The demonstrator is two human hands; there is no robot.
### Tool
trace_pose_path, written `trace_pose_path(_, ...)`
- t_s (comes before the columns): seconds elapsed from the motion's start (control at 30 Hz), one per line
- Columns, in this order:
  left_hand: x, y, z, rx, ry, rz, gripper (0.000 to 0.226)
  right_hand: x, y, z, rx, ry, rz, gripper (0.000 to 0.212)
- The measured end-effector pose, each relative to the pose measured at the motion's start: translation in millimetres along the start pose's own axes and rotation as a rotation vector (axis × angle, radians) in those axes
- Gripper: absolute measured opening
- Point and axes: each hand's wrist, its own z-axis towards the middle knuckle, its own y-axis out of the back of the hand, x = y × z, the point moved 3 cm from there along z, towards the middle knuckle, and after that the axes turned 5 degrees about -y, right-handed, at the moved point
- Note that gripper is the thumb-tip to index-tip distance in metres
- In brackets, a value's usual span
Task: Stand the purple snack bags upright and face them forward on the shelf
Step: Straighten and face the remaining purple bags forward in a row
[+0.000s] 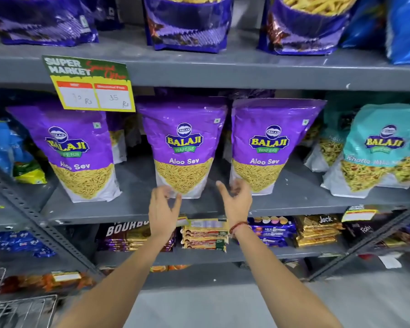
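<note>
Purple foil "Aloo Sev" snack bags stand upright in a row on the grey metal shelf [133,209], labels forward — left bag [77,152], middle bag [184,147], right bag [269,145]. I see my left hand [162,209] just below the middle bag's bottom edge, fingers spread and loose, grasping nothing. My right hand [237,200] hovers between the middle and right bags — also released, fingers curled near the right bag's lower corner. A teal snack bag [376,150] sits further right. A yellow price card [92,88] hangs above.
</note>
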Motion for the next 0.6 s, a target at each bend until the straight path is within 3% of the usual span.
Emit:
trace_pose_path(0.1, -30.2, -35.2, -10.1, 0.232, -0.164, 0.004, 0.025, -8.1, 46.5, 16.9, -0.244, 0.032, -0.020, 0.056)
trace_pose_path(0.17, -52.8, -60.1, -7.5, 0.353, -0.169, -0.037, 0.028, -10.9, 72.1, 33.4, -0.302, -0.023, 0.004, 0.075)
trace_pose_path(0.33, -87.5, -108.8, 10.5, 0.494, 0.113, -0.223, 0.085, -16.0, 103.7, 73.7, 0.058, -0.191, 0.036, 0.098)
trace_pose_path(0.47, -104.5, -127.0, 8.0, 0.557, 0.091, -0.277, 0.088, -15.2, 105.5, 90.1, 0.288, -0.175, -0.028, 0.086)
trace_pose_path(0.6, -105.5, -133.8, 5.4, 0.535, 0.107, -0.283, 0.086, -23.7, 112.4, 98.1, 0.266, -0.188, -0.054, 0.074)
